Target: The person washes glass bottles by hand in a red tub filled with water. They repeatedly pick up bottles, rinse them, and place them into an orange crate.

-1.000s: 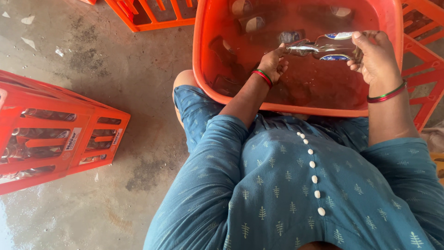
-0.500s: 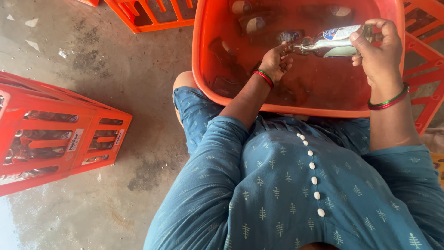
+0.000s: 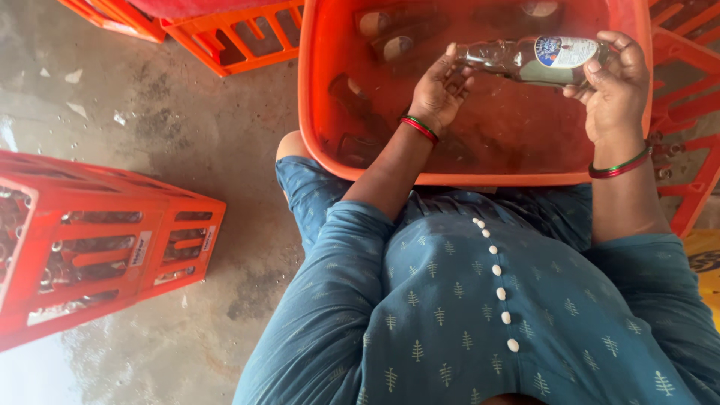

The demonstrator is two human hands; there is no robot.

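- Bottle (image 3: pixel 536 58): clear glass with a label, held level over the orange tub (image 3: pixel 322 112).
- Right hand (image 3: pixel 615 90): fingers curled round the bottle's labelled body.
- Left hand (image 3: pixel 439 90): fingers closed at the bottle's neck end.
- More bottles (image 3: pixel 390 34) lie in the tub's murky water.
- Red crate (image 3: pixel 97 247): on the wet floor, well apart to the left.
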